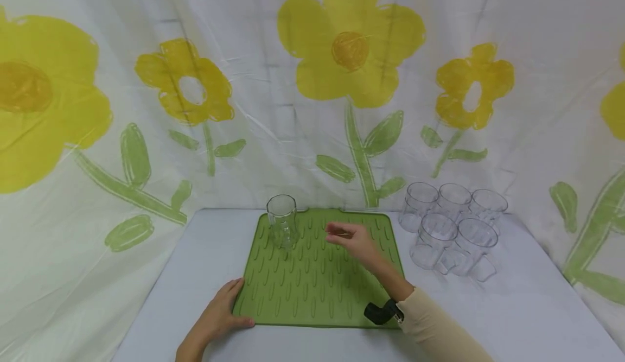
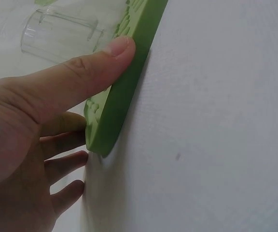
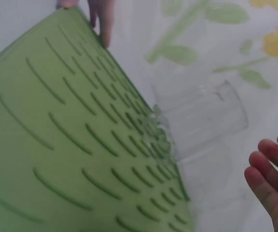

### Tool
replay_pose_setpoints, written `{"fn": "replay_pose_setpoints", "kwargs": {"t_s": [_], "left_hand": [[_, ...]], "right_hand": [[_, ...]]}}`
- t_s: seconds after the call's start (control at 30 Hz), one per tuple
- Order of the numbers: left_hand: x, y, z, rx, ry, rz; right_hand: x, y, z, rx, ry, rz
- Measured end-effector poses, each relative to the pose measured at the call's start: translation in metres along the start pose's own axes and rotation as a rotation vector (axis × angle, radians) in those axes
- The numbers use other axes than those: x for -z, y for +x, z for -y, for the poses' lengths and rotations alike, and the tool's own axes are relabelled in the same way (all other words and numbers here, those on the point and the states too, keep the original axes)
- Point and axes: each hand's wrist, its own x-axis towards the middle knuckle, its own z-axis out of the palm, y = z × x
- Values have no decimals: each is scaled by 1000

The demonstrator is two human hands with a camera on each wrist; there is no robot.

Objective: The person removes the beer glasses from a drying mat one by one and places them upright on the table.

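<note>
A clear glass mug (image 1: 282,222) stands upright on the back left of a green ridged drying mat (image 1: 312,291). My left hand (image 1: 221,313) rests at the mat's front left corner. In the left wrist view its thumb (image 2: 95,67) lies straight across the front edge, with the other fingers along the left side. Above the mat, to the right of the mug, hovers my right hand (image 1: 358,242) with nothing in it. The right wrist view shows its fingers (image 3: 269,159) loosely extended, apart from the mug (image 3: 206,121).
Several more clear glass mugs (image 1: 433,240) stand close together on the white table (image 1: 205,253), right of the mat. A white curtain (image 1: 254,150) with yellow flowers hangs behind the table. A black device (image 1: 381,313) sits at my right wrist.
</note>
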Motion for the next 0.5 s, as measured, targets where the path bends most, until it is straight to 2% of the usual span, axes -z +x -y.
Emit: {"fn": "replay_pose_setpoints", "kwargs": {"t_s": [0.13, 0.27, 0.5], "left_hand": [[0, 1, 0, 7, 2, 0], [-1, 1, -1, 12, 0, 0], [-2, 2, 0, 0, -8, -8]], "right_hand": [[-20, 12, -11, -41, -25, 49], [-37, 21, -19, -40, -38, 81], [-58, 32, -32, -40, 5, 64]]}}
